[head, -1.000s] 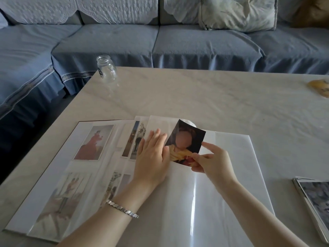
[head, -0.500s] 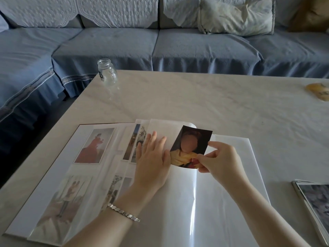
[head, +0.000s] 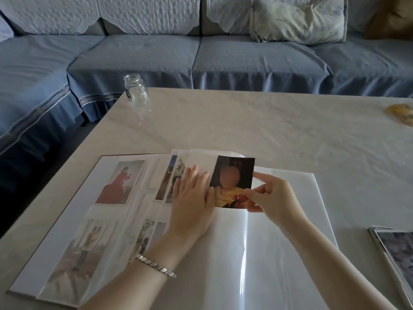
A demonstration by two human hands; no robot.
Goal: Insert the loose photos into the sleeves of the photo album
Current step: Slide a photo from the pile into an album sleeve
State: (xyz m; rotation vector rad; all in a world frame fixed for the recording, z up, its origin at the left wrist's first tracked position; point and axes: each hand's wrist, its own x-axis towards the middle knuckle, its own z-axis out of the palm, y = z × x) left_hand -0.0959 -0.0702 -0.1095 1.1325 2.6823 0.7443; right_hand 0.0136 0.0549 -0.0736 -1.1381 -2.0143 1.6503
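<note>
Two hands are working over the open photo album, which is lying flat at the near edge of the table. L hand is lying flat w/ fingers straight, pressing on the glossy sleeve page near the spine and gripping nothing. R hand is pinching the photo at its 4 o'clock corner, thumb on the front, index finger reaching up along the 3 o'clock edge.

Photo is sitting over the top part of the R page, its 9 o'clock edge touching the L hand. Whether its bottom edge is already inside a sleeve, can't tell: R fingers and glare on the film are covering that area.

A bracelet is hanging on the L wrist. Fanned L pages w/ filled sleeves are spreading out from under the L hand toward 9 o'clock.

Around the album:
- Glass jar, lidless, is standing at 11 o'clock near the table corner, well apart.
- Yellowish lump is lying at 2 o'clock by the R edge, too blurred to ID.
- Stack of loose photos is lying at 4 o'clock, apart from the album, partly cut off by the frame.
- Sofa is running behind the table at 12 o'clock, w/ a pale pillow leaning at 1 o'clock.
</note>
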